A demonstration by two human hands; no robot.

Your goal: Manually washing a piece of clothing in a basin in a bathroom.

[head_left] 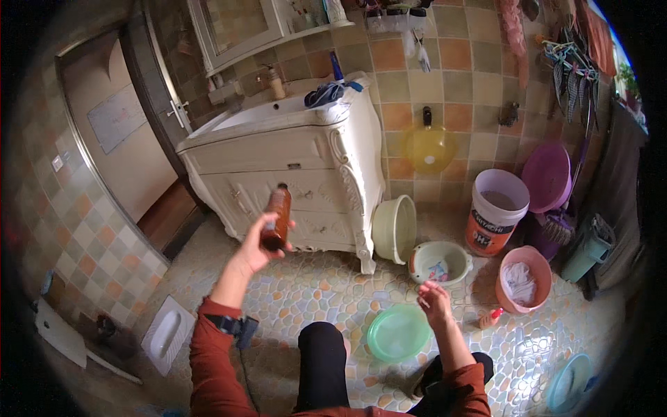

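Note:
My left hand (258,242) is wrapped round a brown bottle (278,215), holding it tilted in front of the white washbasin cabinet, with its narrow dark top pointing up. Off to the right, my right hand (435,304) is raised with loosely bent, parted fingers, and I see nothing in it. Below and left of that hand, a green basin (399,334) with pale contents stands on the floor. Just beyond the fingertips is a white basin (442,264) with a coloured pattern inside. A small red-topped bottle (490,317) sits to the right of my right wrist.
A pink bucket (539,297) holds white cloth, beside a white-and-orange bucket (479,224). A pale tub (394,229) leans by the washbasin cabinet (264,162). At lower left is a squat toilet (168,336); a blue basin (568,382) lies at lower right.

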